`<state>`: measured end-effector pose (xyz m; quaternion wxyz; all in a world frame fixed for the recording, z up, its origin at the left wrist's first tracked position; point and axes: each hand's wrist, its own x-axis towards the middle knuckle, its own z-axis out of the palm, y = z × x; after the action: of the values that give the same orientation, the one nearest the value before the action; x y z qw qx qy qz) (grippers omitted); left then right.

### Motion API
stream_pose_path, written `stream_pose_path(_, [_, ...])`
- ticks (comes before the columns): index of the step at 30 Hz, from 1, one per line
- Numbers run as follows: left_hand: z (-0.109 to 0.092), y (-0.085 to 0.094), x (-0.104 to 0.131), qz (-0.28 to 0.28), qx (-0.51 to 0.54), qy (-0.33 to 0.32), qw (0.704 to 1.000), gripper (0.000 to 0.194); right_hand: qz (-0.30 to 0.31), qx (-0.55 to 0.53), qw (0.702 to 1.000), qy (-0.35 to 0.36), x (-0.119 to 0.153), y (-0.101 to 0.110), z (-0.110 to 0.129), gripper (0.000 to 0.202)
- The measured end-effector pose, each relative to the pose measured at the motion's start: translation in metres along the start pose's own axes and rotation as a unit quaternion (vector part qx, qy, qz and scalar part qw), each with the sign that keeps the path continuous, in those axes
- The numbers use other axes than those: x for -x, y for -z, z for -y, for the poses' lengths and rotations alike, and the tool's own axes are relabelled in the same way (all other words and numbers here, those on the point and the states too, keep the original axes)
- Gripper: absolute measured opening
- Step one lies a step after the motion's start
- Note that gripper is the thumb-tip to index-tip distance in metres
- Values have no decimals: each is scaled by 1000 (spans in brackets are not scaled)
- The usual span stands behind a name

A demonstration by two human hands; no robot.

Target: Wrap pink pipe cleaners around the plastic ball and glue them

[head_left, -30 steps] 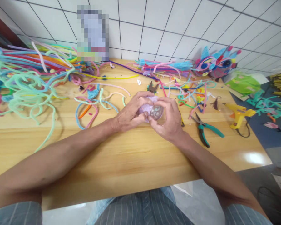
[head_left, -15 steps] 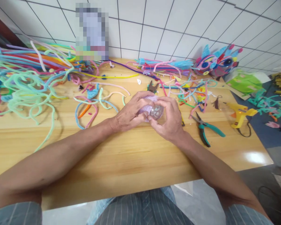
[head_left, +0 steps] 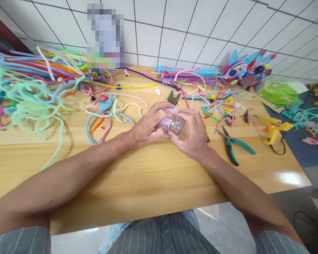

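Between my two hands is a clear plastic bottle, its rounded end facing right, partly wrapped in lilac pipe cleaner. My left hand is closed around the wrapped side, thumb and fingers pressing on it. My right hand curls about the bare clear end, with its thumb and index fingertips close to the left thumb at the edge of the wrapping. Fingers hide much of the bottle, so its full shape is unclear. Just behind the hands lie brown-jawed pliers.
Teal-handled pliers lie open at the right, near a yellow glue gun. Tangled mint pipe cleaners spread over the left of the wooden table. Finished colourful figures stand by the tiled wall. Cut pieces lie scattered behind the hands.
Both hands keep nearly the same hold on the wrapped bottle. The whole view has shifted very slightly.
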<state>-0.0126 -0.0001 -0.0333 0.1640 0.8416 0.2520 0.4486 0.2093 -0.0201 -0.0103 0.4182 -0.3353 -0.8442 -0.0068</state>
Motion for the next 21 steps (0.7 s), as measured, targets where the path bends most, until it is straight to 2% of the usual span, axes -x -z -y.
stream_pose_path(4, [-1, -1, 0, -11, -3, 13, 1000, 31, 0, 7, 1000, 9, 0, 0, 0, 49])
stream_pose_path(12, [-12, 2, -5, -51, 13, 23, 998, 16, -12, 26, 999, 18, -2, -2, 4, 49])
stream_pose_path(21, [-17, 0, -6, -77, -17, 55, 995, 21, -6, 13, 1000, 15, 0, -2, 6, 48])
